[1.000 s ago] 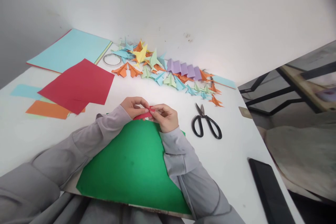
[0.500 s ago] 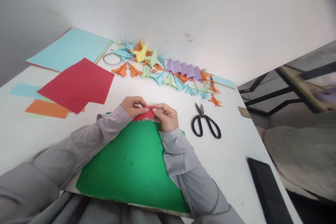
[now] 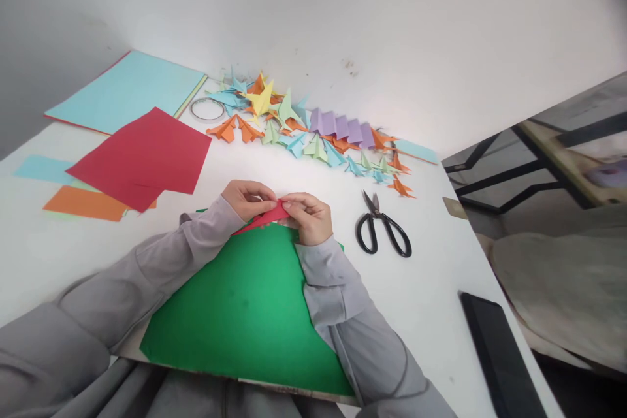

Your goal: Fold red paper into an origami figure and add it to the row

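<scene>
A small folded piece of red paper [image 3: 272, 215] is pinched between my two hands, just above the far edge of a green board [image 3: 245, 300]. My left hand [image 3: 248, 200] is closed on its left part, thumb and fingers together. On its right end, my right hand [image 3: 308, 214] pinches with thumb and forefinger. The fingers cover part of the paper, so its full shape is hidden. One pointed strip of it sticks out below my left hand. Black-handled scissors [image 3: 383, 225] lie to the right of my right hand, blades pointing away.
Folded paper figures [image 3: 294, 140] and a purple pleated strip [image 3: 341, 127] line the wall. A large red sheet [image 3: 147, 157], orange paper [image 3: 85, 203], light-blue sheets [image 3: 127, 88] and a tape roll [image 3: 208, 109] lie left. A black phone [image 3: 504, 353] sits near the right table edge [image 3: 482, 241].
The red paper has turned slightly in my fingers, and more of its lower left point shows below my left hand. The hands stay in nearly the same place; the view shifts slightly.
</scene>
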Motion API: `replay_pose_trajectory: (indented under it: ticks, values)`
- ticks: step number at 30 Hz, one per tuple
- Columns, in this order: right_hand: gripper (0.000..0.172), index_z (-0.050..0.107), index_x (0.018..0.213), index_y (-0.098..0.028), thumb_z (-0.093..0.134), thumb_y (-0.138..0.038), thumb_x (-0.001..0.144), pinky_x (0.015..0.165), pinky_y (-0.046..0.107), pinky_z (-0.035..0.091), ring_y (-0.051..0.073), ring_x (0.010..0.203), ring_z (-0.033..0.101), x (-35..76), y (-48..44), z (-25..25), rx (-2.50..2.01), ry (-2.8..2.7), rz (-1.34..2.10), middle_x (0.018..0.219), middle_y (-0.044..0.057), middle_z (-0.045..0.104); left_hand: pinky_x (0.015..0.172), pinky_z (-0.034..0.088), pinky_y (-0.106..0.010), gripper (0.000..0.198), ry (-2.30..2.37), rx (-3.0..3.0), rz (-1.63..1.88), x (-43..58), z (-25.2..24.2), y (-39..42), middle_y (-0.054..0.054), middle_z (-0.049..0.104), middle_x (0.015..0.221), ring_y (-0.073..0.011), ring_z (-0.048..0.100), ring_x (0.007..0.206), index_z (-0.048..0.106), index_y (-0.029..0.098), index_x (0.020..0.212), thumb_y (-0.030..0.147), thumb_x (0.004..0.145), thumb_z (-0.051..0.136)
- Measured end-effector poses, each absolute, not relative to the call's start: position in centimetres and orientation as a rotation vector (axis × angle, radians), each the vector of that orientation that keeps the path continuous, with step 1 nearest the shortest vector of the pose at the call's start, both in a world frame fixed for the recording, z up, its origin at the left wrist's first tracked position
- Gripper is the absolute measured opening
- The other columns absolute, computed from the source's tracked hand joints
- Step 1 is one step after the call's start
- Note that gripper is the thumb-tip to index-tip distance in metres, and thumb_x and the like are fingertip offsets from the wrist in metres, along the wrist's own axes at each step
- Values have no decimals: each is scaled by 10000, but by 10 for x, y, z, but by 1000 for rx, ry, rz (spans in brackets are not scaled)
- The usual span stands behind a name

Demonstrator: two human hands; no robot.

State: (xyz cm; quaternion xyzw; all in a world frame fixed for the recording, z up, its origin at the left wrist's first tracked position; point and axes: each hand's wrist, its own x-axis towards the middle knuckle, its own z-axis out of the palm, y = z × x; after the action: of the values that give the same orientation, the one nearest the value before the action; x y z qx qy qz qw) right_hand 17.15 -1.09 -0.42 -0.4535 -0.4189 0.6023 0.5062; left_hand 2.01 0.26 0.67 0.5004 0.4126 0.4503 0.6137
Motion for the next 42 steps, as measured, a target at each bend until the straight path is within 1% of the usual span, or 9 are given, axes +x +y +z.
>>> replay_pose_trajectory:
  ticks: [15, 20, 23, 25, 27, 30, 33, 37, 42]
  values:
    - [132, 626, 680, -194, 701, -242, 582, 405, 237, 479, 118, 382, 561, 169, -7, -13, -921, -1004, 1560, 485, -41, 633, 333, 456, -246, 136, 897, 936, 909, 19, 15, 4, -1, 581, 404, -165, 554, 335, 587, 114, 635, 171, 538, 663]
    - [172, 586, 691, -195, 704, -272, 592, 403, 231, 462, 112, 373, 543, 169, -5, -16, -911, -982, 1414, 453, -49, 609, 536, 542, -348, 244, 613, 715, 782, 6, 14, 15, -65, 688, 725, -228, 657, 647, 630, 110, 828, 253, 630, 635]
    - [155, 589, 696, -187, 696, -260, 610, 428, 228, 469, 107, 396, 555, 171, -2, -17, -949, -1020, 1285, 477, -44, 616, 672, 531, -419, 415, 479, 653, 660, -6, 17, 20, -113, 689, 868, -290, 643, 817, 641, 86, 916, 436, 726, 524]
    - [150, 586, 701, -183, 691, -256, 622, 450, 227, 474, 102, 412, 563, 172, -1, -17, -983, -1008, 1177, 498, -41, 624, 730, 513, -426, 465, 441, 636, 697, -8, 17, 21, -112, 691, 890, -298, 632, 871, 630, 112, 984, 471, 702, 547]
    - [159, 574, 710, -183, 685, -267, 633, 467, 233, 480, 102, 422, 565, 172, -1, -15, -1006, -967, 1100, 500, -41, 621, 751, 509, -418, 480, 458, 618, 792, -2, 15, 19, -86, 698, 860, -282, 635, 876, 636, 156, 983, 441, 598, 668]
    - [172, 561, 717, -188, 680, -288, 643, 482, 251, 489, 107, 432, 564, 168, -5, -11, -1021, -969, 1083, 507, -37, 618, 655, 521, -333, 512, 617, 710, 977, 16, 9, 9, -53, 698, 787, -223, 655, 757, 647, 181, 942, 262, 458, 790]
    - [176, 567, 717, -191, 683, -306, 650, 520, 273, 503, 120, 494, 587, 162, -12, -8, -1048, -1082, 1083, 575, -12, 635, 574, 512, -283, 302, 939, 900, 1204, 31, 6, -2, -31, 670, 636, -138, 614, 554, 664, 117, 790, 244, 531, 753]
    - [165, 570, 743, -191, 670, -305, 676, 573, 291, 510, 138, 582, 611, 157, -19, -8, -1042, -1157, 1075, 629, 6, 636, 597, 506, -252, 174, 1139, 1073, 1313, 35, 10, -9, -24, 675, 642, -123, 609, 573, 674, 126, 696, 215, 552, 714]
    - [76, 598, 755, -195, 636, -243, 709, 532, 262, 483, 119, 545, 572, 158, -20, -10, -1033, -1306, 914, 626, -6, 611, 585, 488, -222, 84, 1199, 1179, 1329, 34, 14, -9, -20, 668, 607, -116, 599, 581, 674, 137, 622, 187, 554, 683]
